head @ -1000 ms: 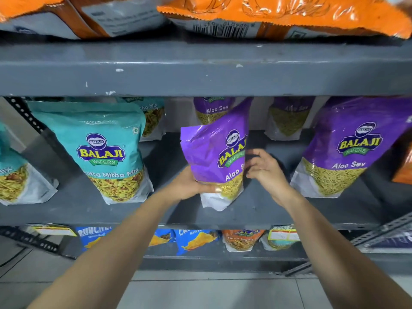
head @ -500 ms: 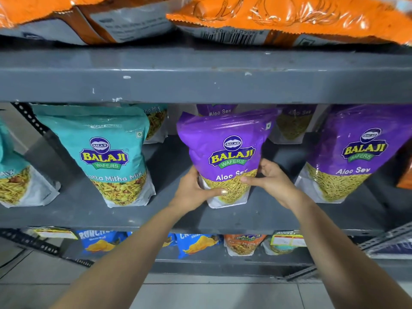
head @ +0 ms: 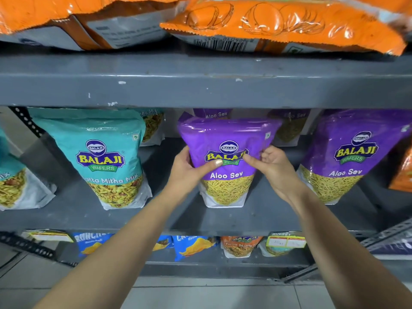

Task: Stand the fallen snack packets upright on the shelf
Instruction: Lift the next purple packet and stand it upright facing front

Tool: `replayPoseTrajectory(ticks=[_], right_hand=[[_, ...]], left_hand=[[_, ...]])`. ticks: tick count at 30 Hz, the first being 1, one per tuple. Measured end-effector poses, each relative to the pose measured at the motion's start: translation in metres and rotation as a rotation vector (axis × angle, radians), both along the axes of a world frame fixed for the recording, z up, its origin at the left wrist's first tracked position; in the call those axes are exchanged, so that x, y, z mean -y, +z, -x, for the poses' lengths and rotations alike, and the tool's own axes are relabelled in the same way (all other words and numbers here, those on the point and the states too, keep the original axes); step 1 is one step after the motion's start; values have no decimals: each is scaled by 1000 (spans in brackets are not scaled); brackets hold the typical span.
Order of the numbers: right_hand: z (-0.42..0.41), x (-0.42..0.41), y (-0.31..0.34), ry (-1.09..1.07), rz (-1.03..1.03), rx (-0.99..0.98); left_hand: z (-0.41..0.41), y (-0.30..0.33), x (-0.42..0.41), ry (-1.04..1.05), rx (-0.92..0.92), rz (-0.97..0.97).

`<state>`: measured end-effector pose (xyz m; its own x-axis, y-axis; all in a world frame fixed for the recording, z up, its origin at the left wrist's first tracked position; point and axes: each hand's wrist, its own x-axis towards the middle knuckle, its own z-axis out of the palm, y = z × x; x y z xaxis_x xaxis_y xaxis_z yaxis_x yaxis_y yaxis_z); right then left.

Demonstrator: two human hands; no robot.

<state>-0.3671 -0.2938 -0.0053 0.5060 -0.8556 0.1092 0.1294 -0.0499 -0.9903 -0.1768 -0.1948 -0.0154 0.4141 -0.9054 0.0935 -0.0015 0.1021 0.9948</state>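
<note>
A purple Aloo Sev packet (head: 225, 137) stands upright at the middle of the grey shelf (head: 256, 219), its front facing me. My left hand (head: 189, 170) grips its left side with the thumb across the logo. My right hand (head: 274, 166) pinches its right side at the same height. Beside it stand a teal Khatta Mitha Mix packet (head: 100, 152) on the left and another purple Aloo Sev packet (head: 356, 152) on the right, both upright.
More purple and teal packets stand in the back row. Orange packets (head: 278, 23) lie flat on the shelf above. A lower shelf holds blue chip bags (head: 194, 246) and small packets. A teal packet (head: 11, 179) sits at the far left, an orange one at the far right edge.
The middle purple packet has turned from tilted and side-on to upright and facing me. Both hands have slid up from its base to its middle.
</note>
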Motion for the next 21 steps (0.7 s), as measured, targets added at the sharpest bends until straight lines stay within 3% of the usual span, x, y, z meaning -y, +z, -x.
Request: replayPoseTrajectory(ticks=[7,10,14,19,21], right_hand=[[-1,-5,23,-96,20,120],[-3,-19,22,-369,181,114],[-12,-68,-6,-784,332,66],[-63,-143,-47,-583,444,-30],[-97,-162,-62,-428,388,-91]], left_hand=[[1,14,-1,57,-26,100],[5,11,-9,148,-36,174],[13,-24,-48,451,-44,115],[-31,-62,-138,775,-83,75],[-67,-62,-165,838,-39,83]])
